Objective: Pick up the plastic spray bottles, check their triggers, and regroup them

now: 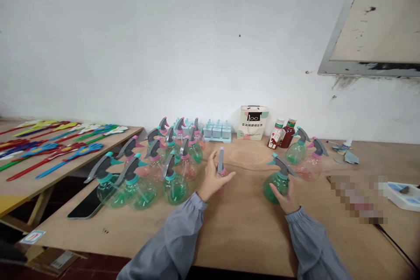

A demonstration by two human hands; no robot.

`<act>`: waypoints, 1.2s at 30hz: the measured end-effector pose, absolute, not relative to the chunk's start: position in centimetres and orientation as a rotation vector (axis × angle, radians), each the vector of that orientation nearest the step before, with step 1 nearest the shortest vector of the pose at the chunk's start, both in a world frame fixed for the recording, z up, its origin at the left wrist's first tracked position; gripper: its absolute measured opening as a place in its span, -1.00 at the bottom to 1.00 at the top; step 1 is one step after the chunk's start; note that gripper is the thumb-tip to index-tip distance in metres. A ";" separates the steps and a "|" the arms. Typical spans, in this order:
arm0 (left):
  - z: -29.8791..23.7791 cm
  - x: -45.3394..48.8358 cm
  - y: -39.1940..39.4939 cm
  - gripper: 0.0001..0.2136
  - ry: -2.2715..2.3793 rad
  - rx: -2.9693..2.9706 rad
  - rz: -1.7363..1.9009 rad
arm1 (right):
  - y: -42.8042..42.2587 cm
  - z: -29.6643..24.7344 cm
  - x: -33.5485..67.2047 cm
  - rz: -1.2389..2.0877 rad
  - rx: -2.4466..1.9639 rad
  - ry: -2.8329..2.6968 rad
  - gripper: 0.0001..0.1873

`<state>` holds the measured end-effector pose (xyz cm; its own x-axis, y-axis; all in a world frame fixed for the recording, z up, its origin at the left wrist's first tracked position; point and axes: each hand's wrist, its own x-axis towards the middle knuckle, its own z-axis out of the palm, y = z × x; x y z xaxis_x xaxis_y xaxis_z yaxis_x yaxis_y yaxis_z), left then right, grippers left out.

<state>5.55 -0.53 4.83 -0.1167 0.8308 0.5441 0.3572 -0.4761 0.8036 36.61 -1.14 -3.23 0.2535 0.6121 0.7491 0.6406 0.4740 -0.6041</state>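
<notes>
My left hand (215, 178) is in front of a pink spray bottle (221, 162) with a grey trigger head, hiding most of it. Its thumb points right and its fingers are apart; contact with the bottle cannot be made out. My right hand (287, 197) grips a green spray bottle (274, 189) from its right side, thumb across the round body. That bottle stands upright, at or just above the tabletop. Left of my hands several spray bottles, such as a green one (176, 189) and a pink one (188, 168), stand grouped. Another green bottle (295, 152) and a pink bottle (309, 168) stand farther right.
A black phone (85, 203) lies under the left bottles on the wooden table (243, 232). Pale blue moulds (217, 132), a paper bag (252, 123) and two sauce-like bottles (288, 133) line the wall. Colourful hand-shaped sticks (62, 153) cover the left table. A cable (397, 245) runs right.
</notes>
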 end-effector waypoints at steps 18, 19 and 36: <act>3.3 6.7 11.2 -0.33 2.023 1.587 1.331 | -2.2 -3.0 35.6 0.008 -1.176 -1.464 -0.34; 3.3 6.7 12.4 -0.33 2.020 1.583 1.356 | -2.3 -3.0 35.5 0.016 -1.175 -1.470 -0.35; 5.2 8.5 10.7 -0.52 1.769 1.594 1.624 | -2.9 -4.2 34.5 0.027 -1.151 -1.430 -0.55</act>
<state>8.46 10.73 5.21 -0.3648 0.8122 0.4553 0.5232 -0.2257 0.8218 34.49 -2.89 -4.23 0.2337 0.6304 0.7402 0.6020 0.5040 -0.6193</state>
